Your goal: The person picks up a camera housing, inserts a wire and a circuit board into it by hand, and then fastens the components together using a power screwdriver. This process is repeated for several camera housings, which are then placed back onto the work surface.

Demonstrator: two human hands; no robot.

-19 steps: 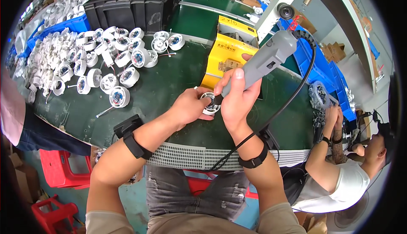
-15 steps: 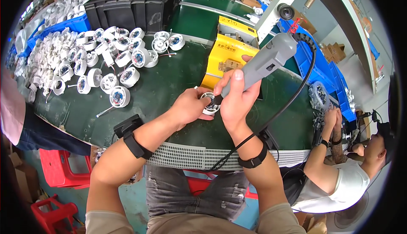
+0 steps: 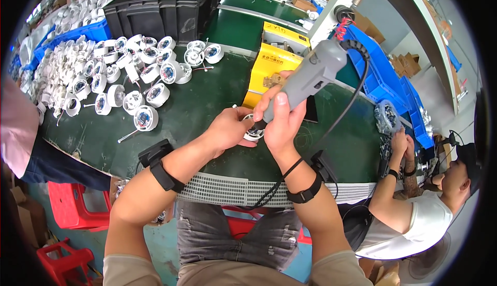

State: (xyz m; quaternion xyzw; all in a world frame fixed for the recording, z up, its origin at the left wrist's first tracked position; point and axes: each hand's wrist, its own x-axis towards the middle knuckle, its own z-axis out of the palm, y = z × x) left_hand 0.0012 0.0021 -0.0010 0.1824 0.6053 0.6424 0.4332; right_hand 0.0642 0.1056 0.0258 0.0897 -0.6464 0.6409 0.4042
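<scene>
Left hand [image 3: 228, 129] grips white cup [image 3: 253, 136], right hand [image 3: 281, 128] grasps grey power tool [image 3: 306, 77] over it; piece seemingly unfinished.

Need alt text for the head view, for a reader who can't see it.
A person's left hand grips a round white housing over a green worktop while the right hand holds a gray corded tool aimed down at it. More white housings lie to the left; a yellow box stands beyond the hands.
</scene>
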